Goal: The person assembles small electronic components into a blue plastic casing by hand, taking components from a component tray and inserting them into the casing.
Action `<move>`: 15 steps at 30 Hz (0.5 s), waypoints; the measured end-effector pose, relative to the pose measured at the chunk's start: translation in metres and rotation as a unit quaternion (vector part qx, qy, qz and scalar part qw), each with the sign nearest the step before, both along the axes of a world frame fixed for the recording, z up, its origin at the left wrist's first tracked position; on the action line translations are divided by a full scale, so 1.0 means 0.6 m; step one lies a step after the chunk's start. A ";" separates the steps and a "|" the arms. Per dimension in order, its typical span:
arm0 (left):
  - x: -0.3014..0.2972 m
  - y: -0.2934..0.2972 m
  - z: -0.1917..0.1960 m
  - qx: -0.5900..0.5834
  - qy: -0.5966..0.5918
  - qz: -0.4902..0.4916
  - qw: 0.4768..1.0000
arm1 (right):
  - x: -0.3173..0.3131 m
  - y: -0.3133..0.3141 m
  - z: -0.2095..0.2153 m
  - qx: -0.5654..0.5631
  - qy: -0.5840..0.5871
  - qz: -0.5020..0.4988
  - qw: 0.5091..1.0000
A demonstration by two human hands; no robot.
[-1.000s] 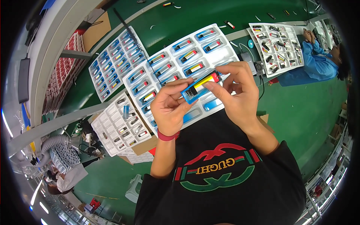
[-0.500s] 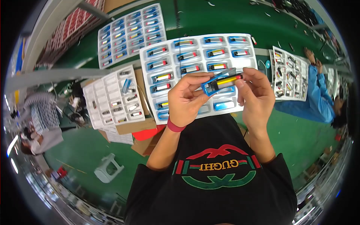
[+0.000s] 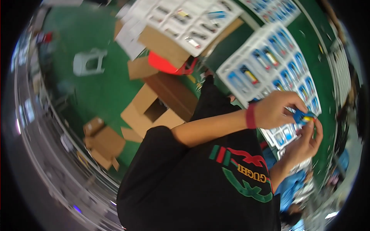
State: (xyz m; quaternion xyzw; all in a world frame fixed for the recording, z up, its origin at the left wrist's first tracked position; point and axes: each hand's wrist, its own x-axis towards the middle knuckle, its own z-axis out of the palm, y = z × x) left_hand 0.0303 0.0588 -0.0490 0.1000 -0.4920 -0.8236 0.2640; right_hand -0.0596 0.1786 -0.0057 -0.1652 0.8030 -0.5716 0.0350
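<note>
In the head view both my hands meet at the right, over the far side of a white compartment tray (image 3: 232,62). Between their fingertips is a small blue plastic case (image 3: 299,116) with a yellow-and-black battery assembly (image 3: 308,118) at it, red at one end. My left hand (image 3: 275,109), with a dark red wristband, is closed on the case. My right hand (image 3: 302,144) pinches the battery assembly's red end from the near side. Motion blur hides how far the assembly sits inside the case. Tray pockets hold similar blue cases, several with battery assemblies.
Another white tray (image 3: 217,34) of loose parts rests on cardboard at upper middle. A third tray (image 3: 284,22) lies at the top right. Below are a red stool (image 3: 163,63), an open carton (image 3: 140,96) and a grey stool (image 3: 83,65). A blue-sleeved person (image 3: 287,188) is at lower right.
The view has swung, so the trays and my hands now appear farther right, and the cartons show at left. Both hands still hold the case and battery assembly.
</note>
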 end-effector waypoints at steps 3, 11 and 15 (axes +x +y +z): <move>0.015 0.026 -0.002 -0.020 0.034 0.080 0.996 | -0.019 0.026 -0.004 -0.001 -0.052 0.074 0.996; 0.017 0.136 -0.008 -0.116 0.027 0.206 0.971 | -0.065 0.101 0.005 0.002 -0.049 0.208 0.977; 0.020 0.163 0.006 -0.116 0.006 0.209 0.971 | -0.039 0.122 0.014 -0.002 0.020 0.208 0.978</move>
